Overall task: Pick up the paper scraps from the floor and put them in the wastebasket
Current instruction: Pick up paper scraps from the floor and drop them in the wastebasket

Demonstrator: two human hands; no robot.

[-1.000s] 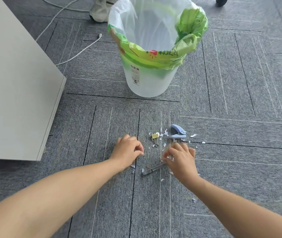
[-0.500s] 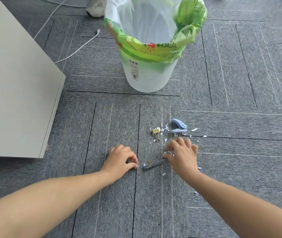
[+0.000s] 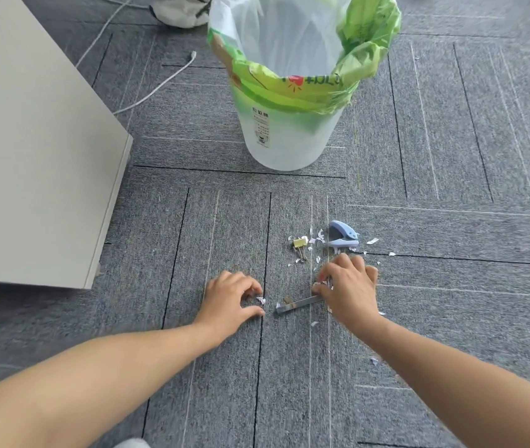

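Counted from my remote view of the floor:

- one translucent white plastic wastebasket (image 3: 289, 147), lined with one green-printed plastic bag (image 3: 370, 37)
- one pale blue plastic desk tool (image 3: 343, 236)
- one yellow metal binder clip (image 3: 300, 243)
- one slim silver metal strip (image 3: 296, 305)
- two hands, the left hand (image 3: 229, 300) and the right hand (image 3: 347, 286)
- small white paper scraps (image 3: 373, 241): I count well over a dozen, but the exact number is unreadable

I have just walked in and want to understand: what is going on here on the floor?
A person is gathering paper scraps off the grey carpet. The right grip pinches a few white bits beside a metal strip; the left grip curls around one scrap, contact unclear. More lie near the yellow binder clip and blue tool. The lined wastebasket stands beyond.
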